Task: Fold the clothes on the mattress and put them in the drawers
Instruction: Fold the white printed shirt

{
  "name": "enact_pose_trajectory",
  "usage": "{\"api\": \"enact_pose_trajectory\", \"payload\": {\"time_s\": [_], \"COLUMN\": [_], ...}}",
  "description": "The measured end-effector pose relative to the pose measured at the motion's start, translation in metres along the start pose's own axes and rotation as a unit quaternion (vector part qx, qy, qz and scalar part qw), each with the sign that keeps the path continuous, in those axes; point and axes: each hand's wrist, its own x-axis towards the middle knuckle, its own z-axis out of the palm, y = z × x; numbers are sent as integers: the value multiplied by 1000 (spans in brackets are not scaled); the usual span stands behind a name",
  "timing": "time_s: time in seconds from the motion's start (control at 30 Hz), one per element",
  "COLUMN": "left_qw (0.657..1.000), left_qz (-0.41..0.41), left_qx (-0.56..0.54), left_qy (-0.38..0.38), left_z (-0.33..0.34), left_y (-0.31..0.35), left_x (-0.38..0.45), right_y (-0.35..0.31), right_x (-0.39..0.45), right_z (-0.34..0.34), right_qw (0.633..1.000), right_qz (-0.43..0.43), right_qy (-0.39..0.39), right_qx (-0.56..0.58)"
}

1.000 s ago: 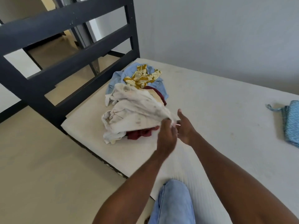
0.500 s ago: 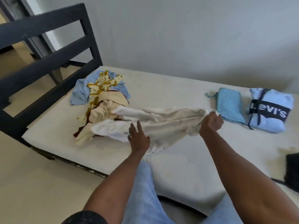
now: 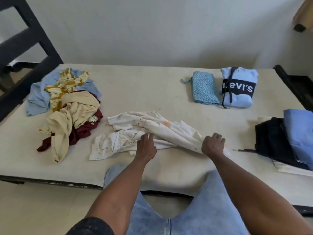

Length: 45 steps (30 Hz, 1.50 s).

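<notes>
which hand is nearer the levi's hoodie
Right. The right hand grips the white shirt below the Levi's hoodie; the left hand rests further left.

Colours across the cream mattress [image 3: 135,82]

An off-white crumpled cotton shirt [image 3: 152,133] carries faint reddish print and an orange spot; the heap mixes pale-blue [image 3: 36,97], mustard-and-white patterned [image 3: 65,83], beige [image 3: 76,109] and maroon [image 3: 83,133] cloth; a teal zigzag folded cloth [image 3: 204,89]; a light-blue folded hoodie with a black-and-white "Levi's" band [image 3: 238,88].

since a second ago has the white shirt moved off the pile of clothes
Yes. The white shirt was on the pile of clothes; now it lies to the pile's right on the mattress, gripped by the right hand.
</notes>
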Motion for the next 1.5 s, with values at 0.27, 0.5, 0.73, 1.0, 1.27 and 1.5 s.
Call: {"api": "enact_pose_trajectory", "payload": {"time_s": [0.27, 0.5, 0.73, 1.0, 1.27, 1.5], "left_qw": [983, 965, 997, 973, 991, 955], "left_qz": [149, 89, 49, 85, 94, 60], "left_qx": [102, -66, -55, 104, -51, -259], "left_qy": [-32, -238, 35, -189, -78, 129], "left_z": [5, -19, -32, -30, -67, -181], "left_y": [7, 12, -15, 13, 8, 24], "left_x": [55, 54, 104, 151, 145, 108], "right_y": [-65, -85, -90, -67, -60, -78], "right_x": [35, 73, 91, 76, 78, 56], "right_z": [17, 30, 35, -33, -78, -134], "right_qw": [977, 985, 965, 831, 953, 966], "right_qz": [-198, -112, -113, -169, -126, -60], "right_qy": [33, -52, -121, -402, -223, 72], "right_qx": [78, 118, 204, 345, 164, 243]}}
